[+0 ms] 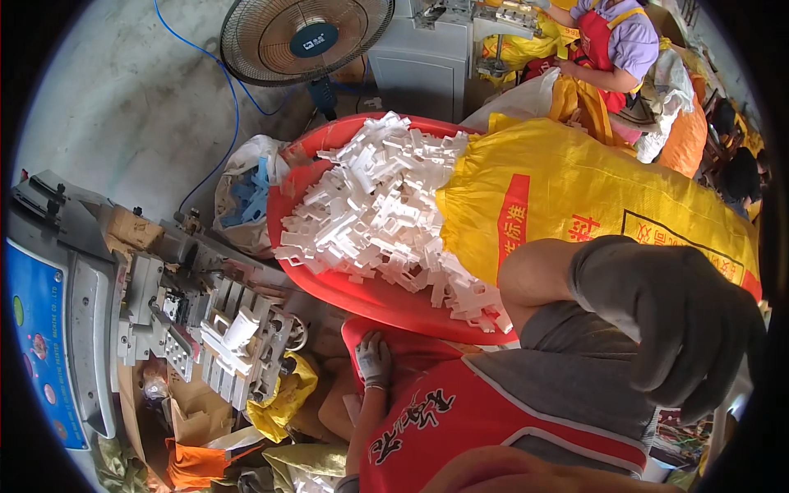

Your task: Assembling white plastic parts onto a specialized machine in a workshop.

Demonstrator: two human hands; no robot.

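Note:
My left hand [372, 359], in a grey glove, lies with its fingers stretched out on the red apron [427, 411] over my lap, holding nothing. Raised close to the camera at the right is my right hand [670, 312], in a dark grey glove. Its fingers curl downward, and whatever they may hold is hidden. Beyond my lap a red tub [370, 300] contains a heap of white plastic parts [378, 205], shaped like toy pistols. One white part [241, 330] sits on the metal fixture [246, 370] of the machine at the left, apart from both hands.
A blue-fronted machine [49, 345] stands at the left. The yellow woven sack [592, 189] leans over the tub's right side. Behind are a fan [304, 37] and a white bag with blue pieces [251, 193]. Another person [612, 49] works at the far right.

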